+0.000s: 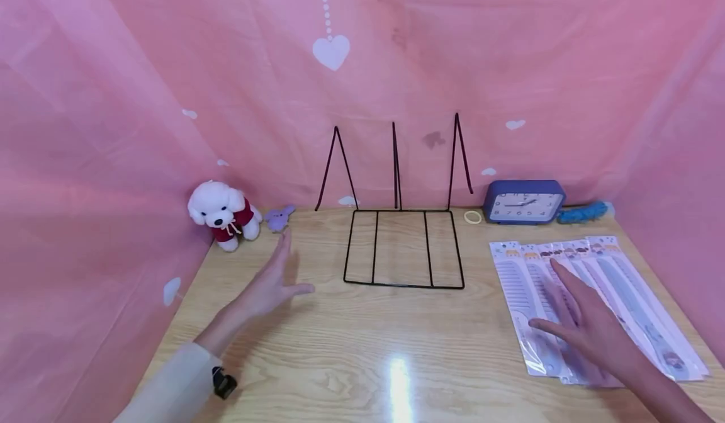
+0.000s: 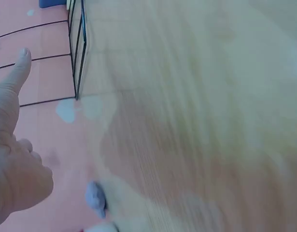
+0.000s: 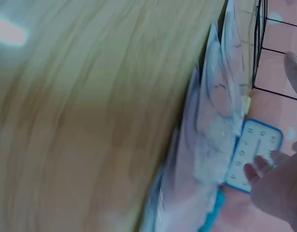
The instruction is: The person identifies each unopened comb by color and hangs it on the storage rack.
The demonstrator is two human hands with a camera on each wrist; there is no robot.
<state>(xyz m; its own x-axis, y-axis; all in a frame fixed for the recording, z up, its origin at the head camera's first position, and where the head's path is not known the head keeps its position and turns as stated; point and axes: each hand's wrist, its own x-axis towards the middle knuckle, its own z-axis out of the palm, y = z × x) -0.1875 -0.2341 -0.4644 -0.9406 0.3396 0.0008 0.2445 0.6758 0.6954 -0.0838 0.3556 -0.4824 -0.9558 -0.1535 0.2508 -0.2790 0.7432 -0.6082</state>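
My left hand [image 1: 272, 289] hovers over the left part of the wooden table [image 1: 334, 354], thumb stretched out and fingers extended, holding nothing. Nearest to it are a small purple toy [image 1: 279, 218] and a white plush dog [image 1: 218, 210] in a red top. Above several overlapping clear plastic packets [image 1: 512, 284] on the right, my right hand [image 1: 591, 325] is spread and also holds nothing. Between the hands stands a black wire rack [image 1: 432, 247], its flat grid on the table and pointed wire uprights at the back.
Against the back stand a blue clock [image 1: 523, 201], a fuzzy blue toy [image 1: 583, 213] and a pale yellow ring [image 1: 472, 217]. Pink cloth [image 1: 255, 83] with white hearts encloses the table at the back and both sides. A bright reflection lies on the front tabletop.
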